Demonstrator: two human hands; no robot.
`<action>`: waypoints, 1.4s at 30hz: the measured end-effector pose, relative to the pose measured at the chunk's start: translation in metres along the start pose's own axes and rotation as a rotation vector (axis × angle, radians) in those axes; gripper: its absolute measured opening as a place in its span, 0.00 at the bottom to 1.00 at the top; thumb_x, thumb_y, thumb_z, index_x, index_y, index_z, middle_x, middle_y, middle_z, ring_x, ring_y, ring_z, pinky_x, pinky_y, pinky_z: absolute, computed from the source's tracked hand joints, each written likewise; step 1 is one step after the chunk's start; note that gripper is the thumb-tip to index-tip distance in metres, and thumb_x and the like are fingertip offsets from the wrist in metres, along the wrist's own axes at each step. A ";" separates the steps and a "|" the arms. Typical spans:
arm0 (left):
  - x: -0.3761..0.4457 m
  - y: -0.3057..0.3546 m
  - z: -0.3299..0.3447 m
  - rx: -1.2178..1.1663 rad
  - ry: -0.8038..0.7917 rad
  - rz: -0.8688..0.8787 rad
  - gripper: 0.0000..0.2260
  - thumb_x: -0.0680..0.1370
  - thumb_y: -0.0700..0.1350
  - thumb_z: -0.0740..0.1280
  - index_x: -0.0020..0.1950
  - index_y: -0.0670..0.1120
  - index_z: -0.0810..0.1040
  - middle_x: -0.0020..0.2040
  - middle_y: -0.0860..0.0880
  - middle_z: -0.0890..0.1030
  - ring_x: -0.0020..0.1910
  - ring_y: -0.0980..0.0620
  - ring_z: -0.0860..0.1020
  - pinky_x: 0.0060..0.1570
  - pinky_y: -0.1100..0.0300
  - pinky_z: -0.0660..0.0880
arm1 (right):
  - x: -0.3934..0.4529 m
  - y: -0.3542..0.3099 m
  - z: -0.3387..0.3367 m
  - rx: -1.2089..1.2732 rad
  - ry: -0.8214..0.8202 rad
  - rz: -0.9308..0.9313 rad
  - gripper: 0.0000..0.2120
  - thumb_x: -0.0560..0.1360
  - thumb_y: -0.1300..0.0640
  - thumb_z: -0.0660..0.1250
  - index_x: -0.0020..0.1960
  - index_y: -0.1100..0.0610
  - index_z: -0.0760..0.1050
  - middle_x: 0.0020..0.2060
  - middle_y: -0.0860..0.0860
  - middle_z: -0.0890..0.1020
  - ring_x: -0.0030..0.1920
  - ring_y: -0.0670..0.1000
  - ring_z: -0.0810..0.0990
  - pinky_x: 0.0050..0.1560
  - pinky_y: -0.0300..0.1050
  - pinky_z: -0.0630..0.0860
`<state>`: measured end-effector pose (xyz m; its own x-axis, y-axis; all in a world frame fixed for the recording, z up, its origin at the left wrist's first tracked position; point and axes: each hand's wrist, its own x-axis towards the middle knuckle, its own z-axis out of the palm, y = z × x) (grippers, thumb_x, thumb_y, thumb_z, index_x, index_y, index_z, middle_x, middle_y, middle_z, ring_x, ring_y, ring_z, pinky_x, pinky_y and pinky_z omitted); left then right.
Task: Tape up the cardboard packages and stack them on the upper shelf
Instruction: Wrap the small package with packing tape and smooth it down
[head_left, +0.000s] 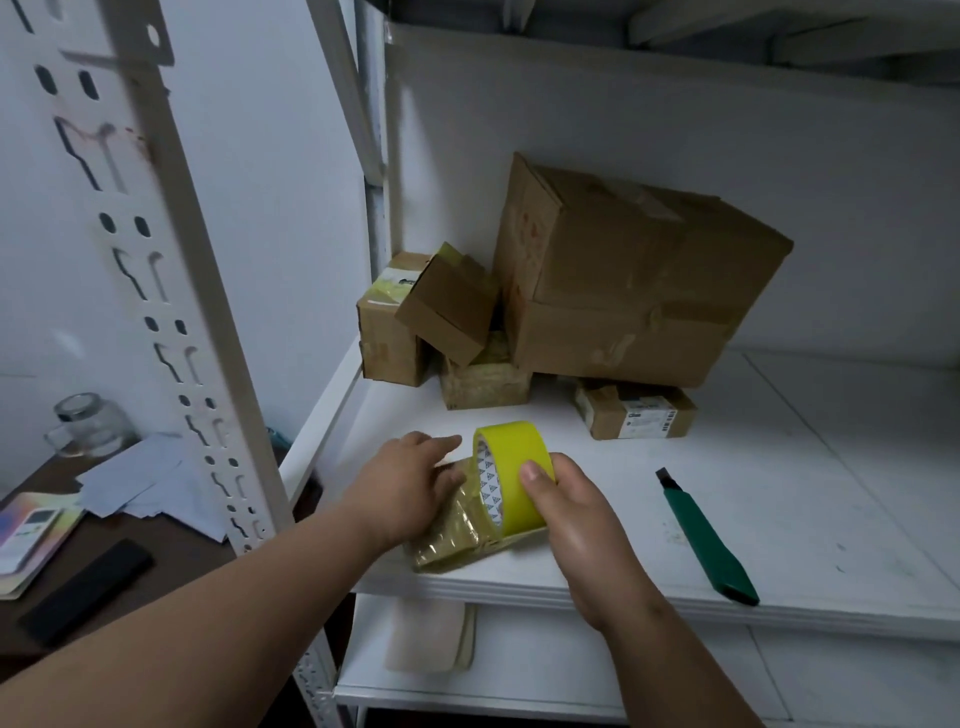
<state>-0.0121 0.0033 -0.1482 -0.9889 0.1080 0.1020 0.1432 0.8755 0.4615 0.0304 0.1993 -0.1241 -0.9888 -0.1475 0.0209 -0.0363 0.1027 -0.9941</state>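
At the far left, a glass jar (88, 423) is standing on a dark side table (171, 551), with loose grey papers (148, 480), a booklet (31, 540) and a black bar (85, 590) lying near it. A white slotted upright (171, 322) of the rack is running down between that table and the white shelf (779, 519) you are working on.

Your left hand (402, 493) is lying flat, fingers straight, pressing down on a small package (457, 535) that is sitting at the near edge of the shelf and is already shiny with yellowish tape. Just to its right, your right hand (566, 514) is gripping the yellow tape roll (511, 470), thumb on the outer face, and holding it upright against the package's right end; a strip of tape is running from the roll onto the package.

Farther back, taped cardboard boxes (447, 322) are piling against the far wall, a large box (634, 280) leaning on top of smaller ones, and a flat labelled parcel (636, 415) is lying near its right side. To the right of your hands, well apart from them, a green utility knife (706, 540) is lying on the shelf.
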 end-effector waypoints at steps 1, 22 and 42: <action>0.000 0.002 0.001 0.043 -0.026 0.088 0.25 0.79 0.62 0.60 0.74 0.53 0.70 0.65 0.47 0.75 0.65 0.45 0.74 0.63 0.53 0.71 | 0.003 0.001 0.001 -0.012 0.004 0.005 0.14 0.80 0.43 0.62 0.50 0.54 0.77 0.45 0.56 0.83 0.47 0.58 0.81 0.54 0.55 0.76; -0.006 -0.008 0.012 0.055 -0.235 0.061 0.60 0.56 0.78 0.60 0.81 0.50 0.50 0.79 0.53 0.59 0.76 0.53 0.60 0.74 0.57 0.59 | 0.021 0.000 0.008 0.018 0.038 0.098 0.25 0.74 0.38 0.63 0.52 0.60 0.77 0.49 0.60 0.82 0.54 0.63 0.80 0.60 0.62 0.74; 0.003 -0.009 0.008 0.131 -0.260 0.079 0.59 0.56 0.76 0.61 0.81 0.51 0.50 0.76 0.51 0.63 0.73 0.50 0.64 0.72 0.56 0.64 | 0.032 0.000 0.010 -0.008 0.047 0.133 0.35 0.62 0.30 0.62 0.49 0.62 0.73 0.44 0.63 0.78 0.43 0.54 0.76 0.49 0.52 0.72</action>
<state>-0.0165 -0.0003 -0.1585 -0.9543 0.2804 -0.1033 0.2307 0.9111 0.3416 0.0001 0.1849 -0.1245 -0.9907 -0.0856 -0.1055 0.0942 0.1264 -0.9875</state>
